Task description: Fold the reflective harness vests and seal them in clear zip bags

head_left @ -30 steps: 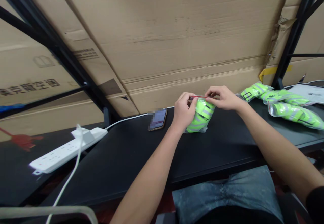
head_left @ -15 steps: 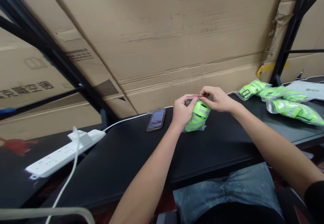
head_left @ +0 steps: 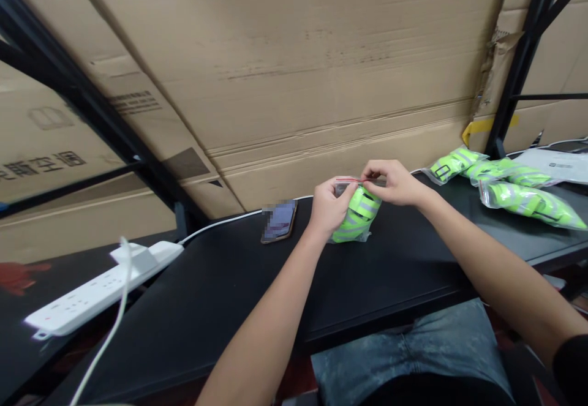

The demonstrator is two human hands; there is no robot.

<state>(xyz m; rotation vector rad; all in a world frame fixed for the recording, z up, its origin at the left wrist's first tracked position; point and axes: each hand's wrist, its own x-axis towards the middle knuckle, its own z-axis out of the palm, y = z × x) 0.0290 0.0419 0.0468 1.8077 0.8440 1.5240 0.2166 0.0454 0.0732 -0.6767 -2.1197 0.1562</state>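
Note:
A clear zip bag (head_left: 361,213) packed with a neon-green and grey reflective strap stands on the black table in front of me. Its red zip strip runs along the top edge. My left hand (head_left: 331,205) pinches the left end of that edge between thumb and fingers. At the strip's middle to right part, my right hand (head_left: 390,180) is closed with thumb and forefinger on the seal. The fingertips partly cover the strip, so how much of it is pressed together cannot be made out.
A phone (head_left: 279,221) lies left of the bag. Farther left is a white power strip (head_left: 105,286) with a cable. Several filled green bags (head_left: 533,201) and a pale grey package (head_left: 558,164) lie at the right. Cardboard (head_left: 298,75) and black metal posts stand behind the table.
Both hands keep their pinch on the bag's top edge, with only slight finger movement along the seal. The camera view has shifted a little.

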